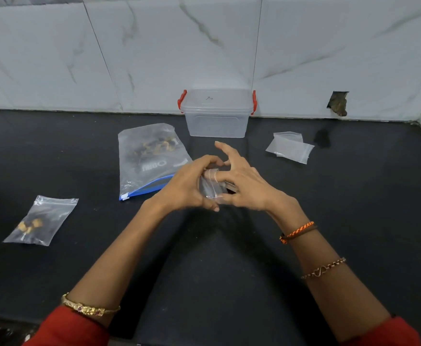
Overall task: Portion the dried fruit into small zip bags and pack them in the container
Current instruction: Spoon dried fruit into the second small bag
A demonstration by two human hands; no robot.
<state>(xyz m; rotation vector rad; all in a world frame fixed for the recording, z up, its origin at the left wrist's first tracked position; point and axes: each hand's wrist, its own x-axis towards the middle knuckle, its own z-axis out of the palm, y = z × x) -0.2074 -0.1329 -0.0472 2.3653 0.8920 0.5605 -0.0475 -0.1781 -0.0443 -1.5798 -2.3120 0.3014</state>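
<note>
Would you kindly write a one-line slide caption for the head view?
Both hands hold a small zip bag between the dried fruit bag and closed container.

Black countertop point(54, 151) spanning lower frame, meeting wall along its far edge. White marble-veined wall tiles point(179, 46) standing behind countertop, thin dark grout lines running through them. Ragged dark hole point(338, 103) gaping in tile just above countertop's far right edge. Dark smudge point(322, 138) lying on countertop below hole.

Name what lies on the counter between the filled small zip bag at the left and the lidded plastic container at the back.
In the head view, the large zip bag of dried fruit lies between them.
</note>
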